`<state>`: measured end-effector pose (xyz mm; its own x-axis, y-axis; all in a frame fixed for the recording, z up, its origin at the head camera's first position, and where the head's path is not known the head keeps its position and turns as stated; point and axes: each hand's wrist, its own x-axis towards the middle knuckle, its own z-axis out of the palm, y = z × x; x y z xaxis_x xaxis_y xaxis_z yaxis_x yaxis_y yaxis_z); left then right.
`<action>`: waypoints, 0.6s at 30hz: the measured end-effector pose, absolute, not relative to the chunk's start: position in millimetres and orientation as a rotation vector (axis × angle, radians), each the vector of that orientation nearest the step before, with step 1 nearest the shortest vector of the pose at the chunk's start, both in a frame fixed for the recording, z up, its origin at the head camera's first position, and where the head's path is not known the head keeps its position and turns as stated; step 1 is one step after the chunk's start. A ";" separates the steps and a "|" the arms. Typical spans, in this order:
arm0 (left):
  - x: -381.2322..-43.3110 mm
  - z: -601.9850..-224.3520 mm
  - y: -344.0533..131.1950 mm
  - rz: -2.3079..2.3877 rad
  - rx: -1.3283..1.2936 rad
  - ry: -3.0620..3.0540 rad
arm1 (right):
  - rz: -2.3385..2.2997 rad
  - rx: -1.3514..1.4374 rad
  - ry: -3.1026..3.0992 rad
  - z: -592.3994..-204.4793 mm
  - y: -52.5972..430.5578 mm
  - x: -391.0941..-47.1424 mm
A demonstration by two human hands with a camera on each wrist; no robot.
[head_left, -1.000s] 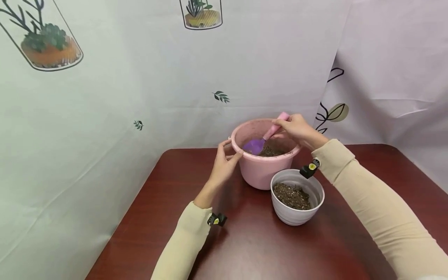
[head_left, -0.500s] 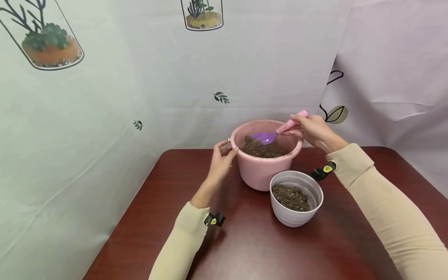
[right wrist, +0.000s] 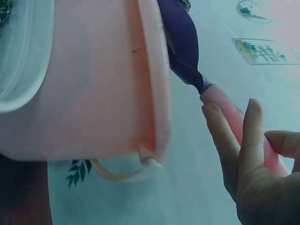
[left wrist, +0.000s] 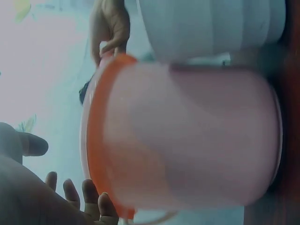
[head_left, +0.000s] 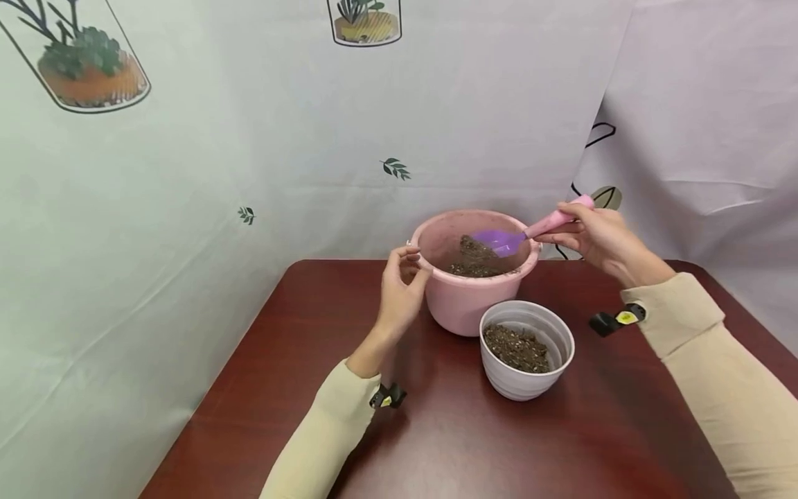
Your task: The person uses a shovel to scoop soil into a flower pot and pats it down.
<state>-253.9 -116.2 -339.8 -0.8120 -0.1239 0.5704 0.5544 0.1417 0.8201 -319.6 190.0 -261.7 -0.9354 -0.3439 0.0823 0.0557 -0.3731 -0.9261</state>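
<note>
My right hand [head_left: 601, 239] grips the pink handle of a small garden trowel [head_left: 501, 241] with a purple blade. Soil [head_left: 476, 249] heaps at the blade's tip, over the mouth of a pink bucket [head_left: 464, 305]. In the right wrist view, the trowel [right wrist: 185, 42] lies slantwise above the bucket's rim. My left hand [head_left: 402, 287] is at the bucket's left side, fingertips right at the rim, thumb held apart. The left wrist view shows those fingers [left wrist: 89, 192] loosely bent beside the rim. A white pot [head_left: 524, 384] partly filled with soil stands in front of the bucket.
The dark red table [head_left: 436, 443] bears both containers near its back edge. A pale cloth backdrop [head_left: 280, 104] with printed plants hangs close behind and to the sides. A handle [right wrist: 112, 176] hangs at the bucket's side in the right wrist view.
My right hand has moved right, drawing the trowel up from deep in the bucket to rim level, with soil on it. The left thumb has come slightly away from the rim.
</note>
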 end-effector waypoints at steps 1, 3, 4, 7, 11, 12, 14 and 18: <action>-251.0 -340.6 -113.9 -1.709 -0.443 -1.924 | -2.388 -0.382 1.591 -260.6 193.3 -316.5; -244.9 -342.6 -109.7 -1.670 -0.498 -1.967 | -2.368 -0.433 1.592 -259.1 201.6 -310.3; -242.0 -343.9 -107.9 -1.656 -0.523 -1.991 | -2.344 -0.473 1.602 -258.7 206.0 -307.5; -234.4 -347.5 -104.3 -1.605 -0.577 -2.068 | -2.270 -0.576 1.630 -259.7 220.4 -298.1; -228.1 -349.4 -100.0 -1.567 -0.615 -2.120 | -2.227 -0.581 1.648 -266.5 240.2 -282.7; -226.7 -349.8 -98.6 -1.556 -0.628 -2.125 | -2.230 -0.568 1.644 -269.0 244.5 -278.9; -224.5 -351.4 -95.0 -1.528 -0.654 -2.154 | -2.208 -0.570 1.660 -274.7 252.8 -271.9; -219.4 -357.2 -87.3 -1.372 -0.721 -2.380 | -2.198 -0.532 1.718 -289.9 262.4 -261.5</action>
<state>-219.4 -87.3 -357.2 -0.8289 0.2723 0.4887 0.5594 0.4180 0.7158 -261.5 262.4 -289.9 -0.8864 -0.4511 0.1042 0.0078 -0.2397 -0.9708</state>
